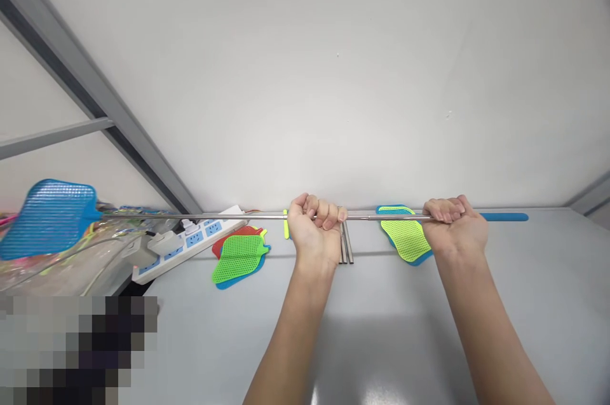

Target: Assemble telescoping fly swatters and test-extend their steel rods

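A fly swatter [190, 217] with a long metal telescopic rod is stretched level across the view, its blue head at the far left and its blue handle at the right. My left hand [317, 227] is closed round the middle of the rod, palm side towards me. Near the handle, my right hand [452, 227] also wraps the rod. Below and behind my left hand, several short metal tubes [347, 243] lie on the table, partly hidden by it. Green and blue swatter heads [405, 240] lie just left of my right hand.
Left of my left hand lie green, red and blue swatter heads [241, 259]. A white power strip [190, 243] with plugs and cables slants beside them. Clear plastic bags [105, 252] are heaped at the left. A pale wall [333, 74] rises behind the grey table [381, 303].
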